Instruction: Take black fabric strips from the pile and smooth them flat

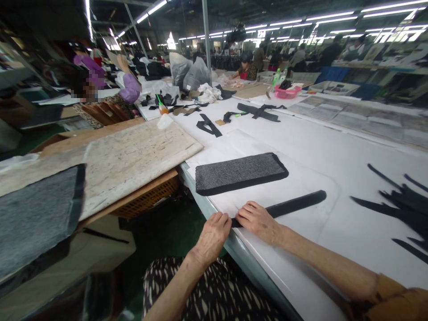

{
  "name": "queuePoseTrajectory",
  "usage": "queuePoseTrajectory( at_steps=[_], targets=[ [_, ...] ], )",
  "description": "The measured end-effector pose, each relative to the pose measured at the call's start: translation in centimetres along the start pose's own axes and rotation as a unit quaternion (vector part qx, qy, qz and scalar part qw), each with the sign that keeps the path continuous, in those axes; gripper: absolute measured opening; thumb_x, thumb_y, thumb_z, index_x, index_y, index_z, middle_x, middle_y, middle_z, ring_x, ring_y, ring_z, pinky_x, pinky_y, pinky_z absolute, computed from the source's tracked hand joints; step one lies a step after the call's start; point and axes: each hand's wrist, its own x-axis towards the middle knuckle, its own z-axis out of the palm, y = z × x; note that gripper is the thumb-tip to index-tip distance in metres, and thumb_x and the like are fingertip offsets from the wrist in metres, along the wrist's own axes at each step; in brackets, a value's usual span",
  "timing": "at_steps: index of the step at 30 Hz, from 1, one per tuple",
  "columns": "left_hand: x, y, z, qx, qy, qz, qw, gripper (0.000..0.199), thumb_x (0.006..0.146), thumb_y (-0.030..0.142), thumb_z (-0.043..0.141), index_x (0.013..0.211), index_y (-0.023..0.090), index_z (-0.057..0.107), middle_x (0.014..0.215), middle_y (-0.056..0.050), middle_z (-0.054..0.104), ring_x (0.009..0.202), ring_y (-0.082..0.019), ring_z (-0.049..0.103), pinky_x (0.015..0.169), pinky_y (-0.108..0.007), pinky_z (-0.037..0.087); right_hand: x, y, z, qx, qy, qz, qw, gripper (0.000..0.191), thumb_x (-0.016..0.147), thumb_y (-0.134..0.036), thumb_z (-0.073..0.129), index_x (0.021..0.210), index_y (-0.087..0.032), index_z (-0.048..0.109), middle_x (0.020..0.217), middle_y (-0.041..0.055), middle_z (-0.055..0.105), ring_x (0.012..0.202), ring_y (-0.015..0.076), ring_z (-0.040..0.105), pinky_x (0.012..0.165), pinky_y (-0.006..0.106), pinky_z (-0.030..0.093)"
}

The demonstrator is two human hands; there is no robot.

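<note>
A long black strip lies slantwise on the white table, its near end at the table's edge. Around that near end the fingers of my left hand are pinched. Just to the right, my right hand has its bent fingers pressed together on the same strip. Beyond both hands rests a flat grey knitted piece with black borders. What lies under my fingertips is hidden.
Loose black strips are piled at the right. A stained board adjoins the table at the left, with a large grey piece on it. Farther back are black scraps, a pink basket and people.
</note>
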Motion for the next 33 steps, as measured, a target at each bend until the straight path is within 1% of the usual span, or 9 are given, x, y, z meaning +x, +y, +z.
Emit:
queuePoseTrajectory(
  at_steps=[8, 16, 19, 22, 25, 27, 28, 31, 33],
  targets=[
    [-0.1, -0.1, 0.6, -0.042, 0.019, -0.037, 0.998, 0.017, 0.084, 0.003, 0.044, 0.086, 0.014, 0.057, 0.084, -0.005, 0.057, 0.078, -0.020, 0.051, 0.073, -0.031, 0.048, -0.3, 0.0, -0.1, 0.014, -0.006, 0.000, 1.000, 0.014, 0.090, -0.011, 0.046, 0.089, -0.014, 0.060, 0.083, 0.0035, 0.055, 0.079, 0.0171, 0.046, 0.073, 0.031, 0.038],
    [-0.2, -0.4, 0.1, -0.029, 0.001, 0.009, 1.000, 0.018, 0.086, 0.008, 0.043, 0.096, 0.012, 0.057, 0.085, -0.008, 0.058, 0.078, -0.021, 0.052, 0.074, -0.034, 0.049, -0.4, -0.3, 0.1, -0.029, 0.009, -0.042, 0.999, 0.020, 0.090, -0.007, 0.041, 0.085, -0.013, 0.059, 0.081, 0.0038, 0.053, 0.074, 0.0166, 0.045, 0.070, 0.032, 0.036],
    [-0.9, -0.8, 0.4, -0.043, 0.023, 0.020, 0.999, 0.027, 0.087, 0.008, 0.039, 0.107, 0.013, 0.056, 0.093, -0.009, 0.060, 0.084, -0.022, 0.054, 0.078, -0.036, 0.050, -0.4, -0.3, 0.0, -0.035, 0.012, -0.049, 0.998, 0.020, 0.090, -0.007, 0.041, 0.085, -0.013, 0.059, 0.082, 0.0041, 0.054, 0.074, 0.0166, 0.045, 0.070, 0.032, 0.036],
    [-2.1, -1.3, 1.3, -0.053, 0.067, 0.017, 0.996, 0.037, 0.085, 0.004, 0.036, 0.115, 0.014, 0.055, 0.105, -0.011, 0.060, 0.092, -0.022, 0.055, 0.082, -0.037, 0.050, -0.4, -0.4, -0.1, -0.034, 0.010, -0.052, 0.998, 0.019, 0.090, -0.007, 0.041, 0.085, -0.013, 0.058, 0.081, 0.0039, 0.054, 0.073, 0.0165, 0.045, 0.069, 0.032, 0.035],
    [-3.6, -1.8, 2.6, -0.082, 0.122, -0.050, 0.988, 0.040, 0.083, 0.003, 0.034, 0.108, 0.016, 0.061, 0.106, -0.012, 0.062, 0.092, -0.022, 0.057, 0.079, -0.037, 0.051, -0.5, -0.3, -0.1, -0.033, 0.007, -0.049, 0.998, 0.018, 0.088, -0.005, 0.042, 0.086, -0.013, 0.058, 0.082, 0.0040, 0.054, 0.073, 0.0166, 0.044, 0.068, 0.032, 0.035],
    [-4.5, -2.1, 3.2, -0.142, 0.154, -0.134, 0.969, 0.037, 0.084, 0.006, 0.034, 0.101, 0.018, 0.065, 0.103, -0.012, 0.063, 0.091, -0.021, 0.058, 0.078, -0.035, 0.052, -0.5, -0.3, -0.1, -0.032, 0.011, -0.047, 0.998, 0.018, 0.087, -0.003, 0.043, 0.085, -0.013, 0.058, 0.082, 0.0039, 0.054, 0.073, 0.0164, 0.044, 0.068, 0.032, 0.034],
    [-4.7, -2.2, 3.3, -0.187, 0.165, -0.181, 0.951, 0.035, 0.086, 0.009, 0.034, 0.098, 0.018, 0.066, 0.101, -0.011, 0.064, 0.090, -0.021, 0.059, 0.077, -0.034, 0.052, -0.5, -0.3, -0.1, -0.032, 0.013, -0.046, 0.998, 0.019, 0.086, -0.002, 0.043, 0.085, -0.013, 0.058, 0.082, 0.0038, 0.054, 0.072, 0.0163, 0.044, 0.067, 0.032, 0.034],
    [-4.6, -2.1, 2.5, -0.343, 0.166, -0.310, 0.871, 0.028, 0.088, 0.026, 0.041, 0.097, 0.018, 0.066, 0.093, -0.008, 0.067, 0.086, -0.019, 0.061, 0.076, -0.030, 0.050, -0.3, -0.4, -0.1, -0.033, 0.017, -0.044, 0.998, 0.020, 0.085, 0.000, 0.043, 0.083, -0.013, 0.058, 0.080, 0.0034, 0.053, 0.072, 0.0159, 0.043, 0.066, 0.031, 0.033],
    [-3.8, -1.9, 1.7, -0.425, 0.140, -0.361, 0.818, 0.031, 0.086, 0.039, 0.045, 0.091, 0.017, 0.067, 0.081, -0.005, 0.067, 0.077, -0.019, 0.060, 0.070, -0.028, 0.047, -0.1, -0.6, -0.1, -0.034, 0.017, -0.043, 0.998, 0.020, 0.085, 0.000, 0.043, 0.082, -0.013, 0.058, 0.079, 0.0033, 0.053, 0.071, 0.0160, 0.043, 0.065, 0.031, 0.033]
  ],
)
